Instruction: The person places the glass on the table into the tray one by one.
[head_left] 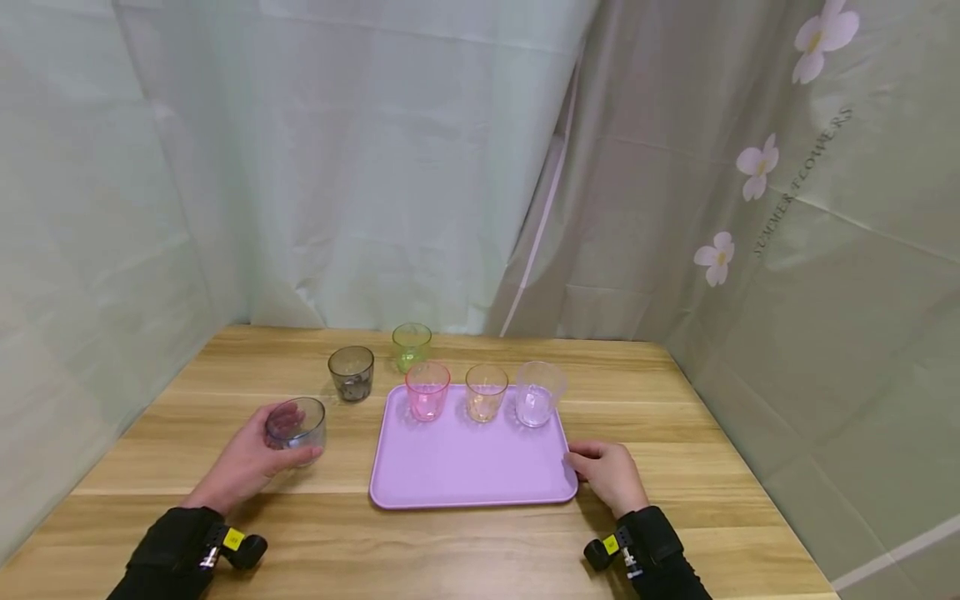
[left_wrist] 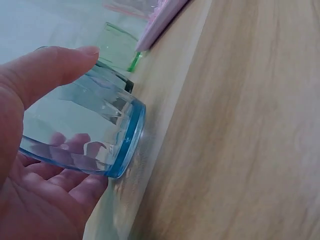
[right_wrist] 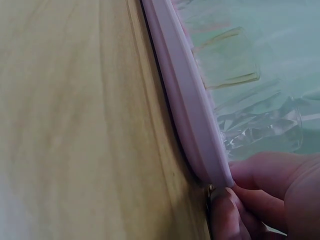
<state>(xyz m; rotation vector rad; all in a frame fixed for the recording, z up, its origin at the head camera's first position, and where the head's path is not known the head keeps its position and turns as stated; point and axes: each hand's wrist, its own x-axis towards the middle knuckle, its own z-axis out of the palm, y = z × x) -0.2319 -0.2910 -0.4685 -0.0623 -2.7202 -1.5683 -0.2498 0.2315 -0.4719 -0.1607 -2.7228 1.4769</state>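
1. The left hand (head_left: pixel 243 462) is wrapping thumb and fingers (left_wrist: pixel 55 67) round the blue cup (head_left: pixel 296 423), which is standing upright on the desk (head_left: pixel 675 467), just left of the lilac tray (head_left: pixel 465 467).
2. The right hand (head_left: pixel 611 473) is pinching the tray's near right corner.
3. The cup is looking like faceted clear plastic; the tray is looking smooth, with a raised rim.

The head camera is looking forward and down over the whole counter (head_left: pixel 480 542) from above. The left wrist camera is sitting very near the blue cup (left_wrist: pixel 85 130) (low, almost at surface level). The right wrist camera is hugging the tray (right_wrist: pixel 185 95) edge; all views are sharing this tray.
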